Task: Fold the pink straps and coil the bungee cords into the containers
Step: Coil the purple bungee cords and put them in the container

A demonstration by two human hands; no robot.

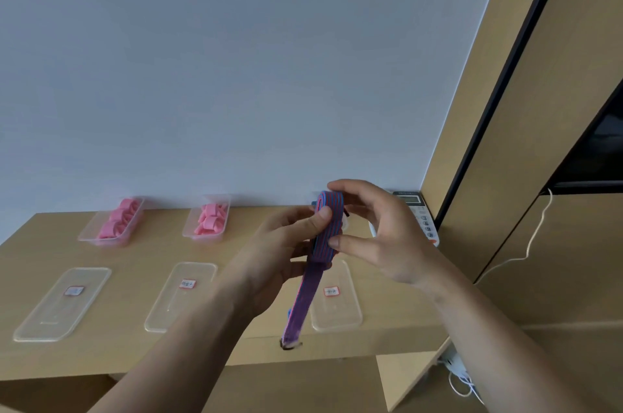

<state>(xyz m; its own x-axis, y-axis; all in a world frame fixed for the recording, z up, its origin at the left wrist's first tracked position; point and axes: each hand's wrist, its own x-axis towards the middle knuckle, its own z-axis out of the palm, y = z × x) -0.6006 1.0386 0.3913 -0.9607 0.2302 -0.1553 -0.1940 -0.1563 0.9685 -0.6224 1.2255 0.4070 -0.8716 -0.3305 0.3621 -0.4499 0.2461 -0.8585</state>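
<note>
1. Pale wall at the back, wooden tabletop (151,254) below it, and both hands are raised over the right half of it.
2. Step in hand, as I read it: coiling. The striped blue-and-red bungee cord (325,233) is partly rolled into a flat coil and held up in the air between the hands. A long tail hangs down toward the near edge, with a dark end fitting at the bottom.
3. Left hand (286,244) pinches the coil, thumb pressed flat on its face. Right hand (381,233) is curled round the right side of it, fingers over the top and thumb on the edge.
4. Next move, my guess: feed the hanging tail round the roll while the left thumb keeps the layers from springing apart, then drop it in a container.
5. Far-left container (101,240) and middle container (205,237) each hold folded pink straps (118,220). No cord in either.
6. Three clear lids (43,321) with labels lie flat in the near row, but the labels are too small to read. Can't tell if a third container sits behind the hands.
</note>
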